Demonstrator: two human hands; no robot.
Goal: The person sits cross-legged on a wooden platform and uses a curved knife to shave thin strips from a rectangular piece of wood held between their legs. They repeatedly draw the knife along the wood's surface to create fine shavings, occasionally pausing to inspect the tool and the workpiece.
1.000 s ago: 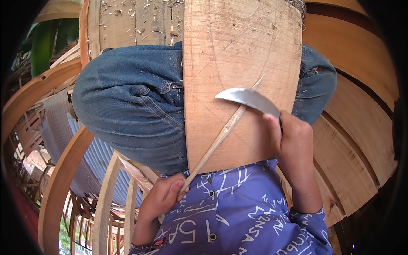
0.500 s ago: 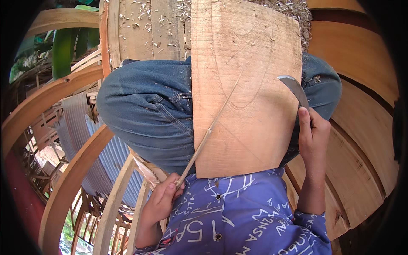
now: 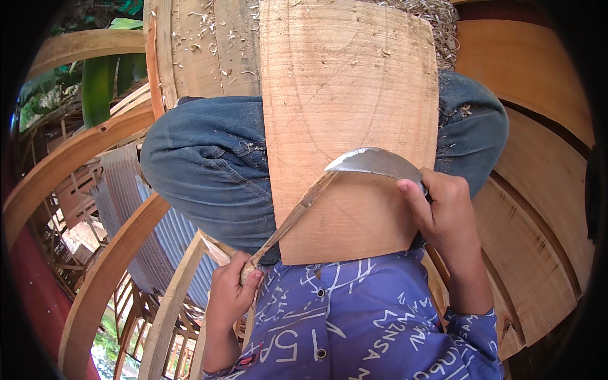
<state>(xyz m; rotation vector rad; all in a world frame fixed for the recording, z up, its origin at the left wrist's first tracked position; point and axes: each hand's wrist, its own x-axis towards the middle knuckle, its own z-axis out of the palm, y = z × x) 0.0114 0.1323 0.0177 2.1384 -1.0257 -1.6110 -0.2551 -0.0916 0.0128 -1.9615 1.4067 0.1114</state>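
My left hand [image 3: 233, 288] is closed around the near end of a thin wooden stick [image 3: 297, 215], which slants up and right over the board. In my right hand [image 3: 448, 206] is a curved, sickle-like knife [image 3: 380, 162], its grey blade reaching left across the board. The blade's tip meets or overlaps the stick's far end; whether it cuts into the wood I cannot tell. Fingers hide most of the knife's handle. Across my lap lies a wide, pale wooden board [image 3: 348, 95] with faint curved lines on its face.
My jeans-clad legs [image 3: 202, 158] are bent on both sides of the board. Wood shavings [image 3: 434, 25] lie heaped beyond it, with more scattered on the planks [image 3: 215, 57]. Curved wooden ribs [image 3: 114, 272] stand at the left; wide planks [image 3: 525, 240] run along the right.
My right hand has brought the knife left and closer to me, from the board's right edge to the stick. The stick's far end has come nearer, and the board has shifted slightly left.
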